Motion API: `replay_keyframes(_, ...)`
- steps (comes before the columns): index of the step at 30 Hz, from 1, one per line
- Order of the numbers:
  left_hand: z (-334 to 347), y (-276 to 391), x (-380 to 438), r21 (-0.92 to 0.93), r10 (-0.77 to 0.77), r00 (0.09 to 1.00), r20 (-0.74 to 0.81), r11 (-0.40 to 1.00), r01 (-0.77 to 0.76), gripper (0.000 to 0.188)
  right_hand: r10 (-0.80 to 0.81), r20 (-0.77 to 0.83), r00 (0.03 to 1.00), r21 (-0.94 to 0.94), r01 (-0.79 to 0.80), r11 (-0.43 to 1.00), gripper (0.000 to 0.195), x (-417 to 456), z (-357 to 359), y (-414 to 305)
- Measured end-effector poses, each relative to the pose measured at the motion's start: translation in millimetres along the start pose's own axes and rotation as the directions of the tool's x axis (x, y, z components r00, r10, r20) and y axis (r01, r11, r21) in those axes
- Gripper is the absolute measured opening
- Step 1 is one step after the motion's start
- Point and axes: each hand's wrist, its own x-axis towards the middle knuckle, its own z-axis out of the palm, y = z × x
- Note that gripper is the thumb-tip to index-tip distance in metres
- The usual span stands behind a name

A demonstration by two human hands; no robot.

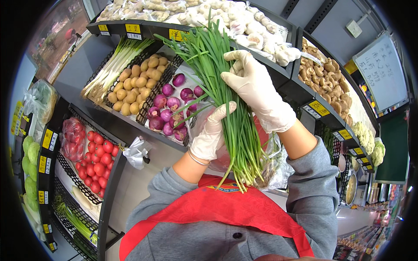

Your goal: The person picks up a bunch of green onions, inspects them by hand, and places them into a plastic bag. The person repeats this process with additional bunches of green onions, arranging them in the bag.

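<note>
A large bunch of long green garlic chives (233, 120) slants across the middle of the view, its pale stem ends hanging in front of a red apron. My left hand (212, 130), in a white glove, is wrapped round the bunch's lower half, with its thumb across the stems. My right hand (249, 84), gloved too, is at the bunch's upper right side, its fingers bent and its thumb and forefinger apart; whether it grips any leaves cannot be told. Behind the bunch are red and clear plastic bags (282, 160), partly hidden by the stems and my arms.
Ahead, a shelf holds garlic bulbs (254, 32). Below it are leeks (114, 68), potatoes (138, 83) and red onions (166, 114) in black baskets. Tomatoes (98, 160) lie at the left beside a shelf edge; mushrooms (329, 81) and cauliflower (362, 137) stand at the right.
</note>
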Motion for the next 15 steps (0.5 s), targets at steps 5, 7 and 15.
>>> replay_keyframes(5,25.5,3.5,-4.6,-0.007,0.043,0.997,-0.057,0.999,-0.043,0.053,0.035,-0.074,0.997,0.175,-0.022,0.984,0.034,-1.9,-0.7,7.1)
replay_keyframes(7,32.8,4.8,-8.3,0.058,0.079,0.996,-0.040,0.995,-0.076,0.053,0.047,-0.099,0.994,0.190,-0.028,0.981,0.035,-1.8,-1.2,10.8)
replay_keyframes(15,18.9,-2.1,-1.2,0.188,0.116,0.989,-0.093,0.977,-0.097,0.054,-0.004,-0.114,0.993,0.073,0.012,0.997,0.034,-4.2,-9.4,11.0)
